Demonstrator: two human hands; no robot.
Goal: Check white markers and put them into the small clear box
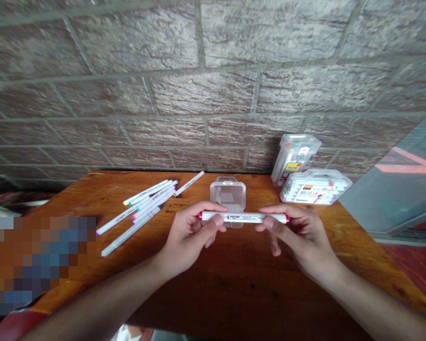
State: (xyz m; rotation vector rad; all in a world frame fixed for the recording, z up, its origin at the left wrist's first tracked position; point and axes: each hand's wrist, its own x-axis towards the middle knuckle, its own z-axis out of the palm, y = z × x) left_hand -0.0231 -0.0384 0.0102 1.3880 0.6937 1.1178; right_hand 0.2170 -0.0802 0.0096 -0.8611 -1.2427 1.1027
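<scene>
A white marker (244,218) with pinkish-red ends is held level above the wooden table. My left hand (193,229) pinches it near its left end between thumb and fingers. Near the other end, my right hand (298,229) grips it in the same way. Just behind the marker stands a small clear plastic case (227,193), partly hidden by the marker and my fingertips. Several loose white markers (145,201) with differently coloured ends lie in a pile to the left of my left hand.
The wooden table (234,284) backs onto a grey-brown brick wall (206,90). At the back right, a tall clear container of markers (293,158) stands behind a wide clear marker case (314,187). A pixelated patch covers the lower left.
</scene>
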